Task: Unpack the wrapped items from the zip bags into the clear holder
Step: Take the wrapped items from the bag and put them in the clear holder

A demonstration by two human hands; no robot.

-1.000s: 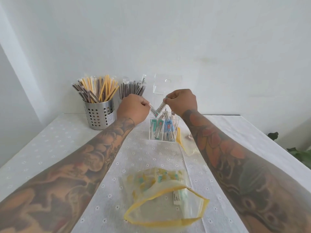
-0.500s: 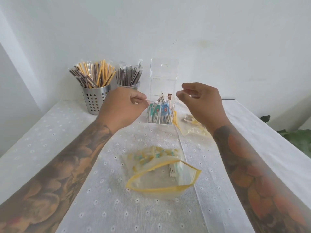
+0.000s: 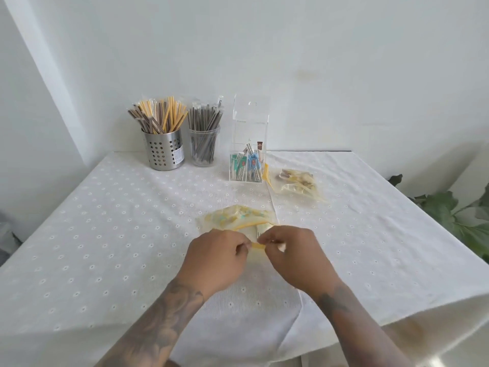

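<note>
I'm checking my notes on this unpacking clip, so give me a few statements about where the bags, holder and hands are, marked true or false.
1. Both hands pinch the yellow zip edge of the near clear zip bag. True: left hand, right hand.
2. The tall clear acrylic holder is empty. False: wrapped packets stand in its bottom.
3. A second yellow-edged zip bag lies right of the holder. True.
4. The perforated steel cup lies tipped over. False: it stands upright, full of sticks.
5. The right hand is inside the holder. False: it is at the near bag.

Plain white wall (image 3: 344, 62) behind — evenly lit; table under a white dotted tablecloth (image 3: 105, 234); green leafy plant (image 3: 455, 215) at right.
</note>
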